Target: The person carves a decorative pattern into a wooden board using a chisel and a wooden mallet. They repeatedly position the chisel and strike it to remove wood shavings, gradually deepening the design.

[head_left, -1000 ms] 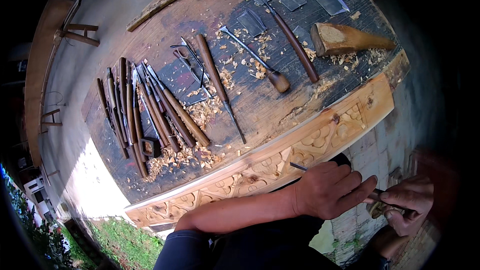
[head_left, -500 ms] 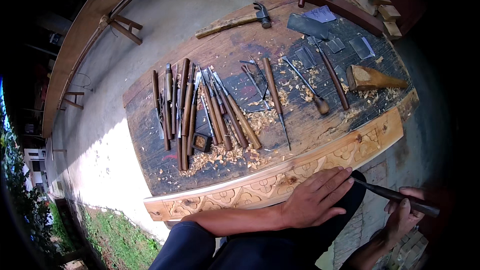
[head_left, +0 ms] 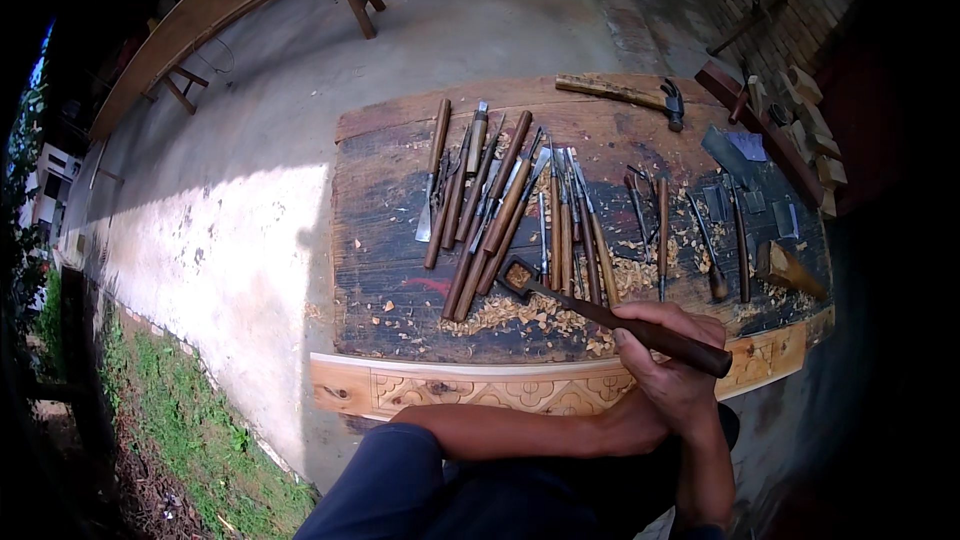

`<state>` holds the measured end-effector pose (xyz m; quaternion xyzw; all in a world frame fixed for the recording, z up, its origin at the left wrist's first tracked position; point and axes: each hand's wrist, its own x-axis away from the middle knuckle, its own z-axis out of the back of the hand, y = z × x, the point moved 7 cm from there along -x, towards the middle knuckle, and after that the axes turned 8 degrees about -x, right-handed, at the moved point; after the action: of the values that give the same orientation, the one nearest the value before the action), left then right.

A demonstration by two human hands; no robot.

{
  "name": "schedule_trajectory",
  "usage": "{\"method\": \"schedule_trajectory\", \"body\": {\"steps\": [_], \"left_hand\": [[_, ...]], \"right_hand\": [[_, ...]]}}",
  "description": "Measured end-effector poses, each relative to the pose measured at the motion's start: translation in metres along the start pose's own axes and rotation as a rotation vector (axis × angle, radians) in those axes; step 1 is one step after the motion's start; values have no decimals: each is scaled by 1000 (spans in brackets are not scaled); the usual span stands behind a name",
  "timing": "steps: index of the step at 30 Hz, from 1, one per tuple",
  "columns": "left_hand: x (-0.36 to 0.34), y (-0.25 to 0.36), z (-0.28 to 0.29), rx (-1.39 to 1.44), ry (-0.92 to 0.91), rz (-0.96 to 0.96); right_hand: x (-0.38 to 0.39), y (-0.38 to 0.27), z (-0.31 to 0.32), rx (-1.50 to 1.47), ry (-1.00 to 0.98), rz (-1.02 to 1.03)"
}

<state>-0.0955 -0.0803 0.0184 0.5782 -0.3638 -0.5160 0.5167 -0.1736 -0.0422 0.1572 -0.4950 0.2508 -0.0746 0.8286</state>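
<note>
My right hand (head_left: 682, 365) is closed round the dark wooden handle of a carving chisel (head_left: 590, 310). The tool's far end is at a small dark square block with a hollow (head_left: 517, 276), among the other tools; whether they touch I cannot tell. My left hand (head_left: 638, 423) lies low behind my right wrist, by the front edge of a carved wooden board (head_left: 500, 390). Its fingers are hidden. Flower and lattice shapes are cut into this pale board along the near edge of the workbench (head_left: 385, 325). Several wood-handled chisels (head_left: 500, 205) lie just beyond the square block.
Wood shavings (head_left: 540, 315) are scattered among the tools. A claw hammer (head_left: 625, 95) rests at the bench's far edge, a wooden mallet (head_left: 790, 270) at the right. Flat metal plates (head_left: 725, 155) and wood blocks (head_left: 820, 145) are further right. A long plank (head_left: 225, 0) stands on trestles at far left.
My right hand has brought the chisel from the lower right up and left over the board to the square block. My left hand is now covered by my right wrist. The view has shifted left.
</note>
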Motion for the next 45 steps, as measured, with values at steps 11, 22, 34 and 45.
{"method": "schedule_trajectory", "body": {"steps": [11,22,34,45], "left_hand": [[4,-34,-20,-251,91,-109],[2,15,16,-260,108,-97],[-25,-2,33,371,-123,97],[-14,-18,48,589,-340,502]], "right_hand": [[-23,37,-53,-22,-68,-202],[20,-70,35,746,287,319],[104,-7,35,612,330,458],[127,29,3,326,354,358]]}}
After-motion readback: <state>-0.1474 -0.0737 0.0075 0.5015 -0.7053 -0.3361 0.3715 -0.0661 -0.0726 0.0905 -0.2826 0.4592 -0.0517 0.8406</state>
